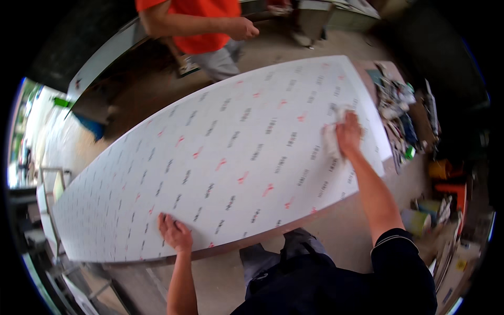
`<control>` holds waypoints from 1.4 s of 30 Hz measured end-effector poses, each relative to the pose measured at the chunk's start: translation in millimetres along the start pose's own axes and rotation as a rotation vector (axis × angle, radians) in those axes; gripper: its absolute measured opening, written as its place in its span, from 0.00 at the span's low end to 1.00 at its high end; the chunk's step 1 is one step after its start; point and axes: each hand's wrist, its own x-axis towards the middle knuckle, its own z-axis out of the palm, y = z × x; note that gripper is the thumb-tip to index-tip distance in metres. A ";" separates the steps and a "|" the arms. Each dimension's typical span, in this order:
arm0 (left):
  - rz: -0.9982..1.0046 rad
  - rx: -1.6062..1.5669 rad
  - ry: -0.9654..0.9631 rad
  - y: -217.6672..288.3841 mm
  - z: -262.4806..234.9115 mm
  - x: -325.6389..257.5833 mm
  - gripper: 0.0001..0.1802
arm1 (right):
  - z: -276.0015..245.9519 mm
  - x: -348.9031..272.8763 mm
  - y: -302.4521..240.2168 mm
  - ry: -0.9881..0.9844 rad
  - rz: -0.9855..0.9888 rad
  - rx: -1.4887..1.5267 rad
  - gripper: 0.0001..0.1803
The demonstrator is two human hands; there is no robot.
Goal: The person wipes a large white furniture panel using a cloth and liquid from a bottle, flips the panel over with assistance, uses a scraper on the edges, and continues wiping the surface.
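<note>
A large white panel (226,157) with rows of small printed black and red marks lies flat in front of me. My left hand (175,232) rests flat on its near edge, fingers spread, holding nothing. My right hand (348,133) is stretched out to the panel's far right part and presses a crumpled white cloth (332,137) against the surface.
A person in an orange shirt (202,23) stands beyond the panel's far side, one hand (242,29) held out. A cluttered bench with tools and small items (399,110) runs along the right. Buckets and containers (441,184) stand on the floor at right.
</note>
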 end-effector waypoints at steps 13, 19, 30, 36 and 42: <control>0.118 -0.333 -0.125 -30.1 -20.2 4.2 0.23 | 23.0 -44.7 -604.5 -0.240 -0.740 0.385 0.32; -0.006 -0.194 -0.077 -195.2 -48.3 26.2 0.26 | 15.7 -173.0 -779.2 -0.445 -1.106 0.403 0.38; -0.277 0.089 0.067 -322.0 -64.6 25.3 0.24 | 79.2 18.3 -460.9 0.077 -0.296 0.075 0.26; -0.268 0.000 0.109 -317.1 -64.3 37.0 0.24 | 23.0 -190.1 -780.4 -0.233 -0.946 0.532 0.30; -0.381 -0.087 0.297 -333.1 -63.3 20.9 0.23 | -16.2 -326.8 -745.6 -0.663 -1.466 0.689 0.36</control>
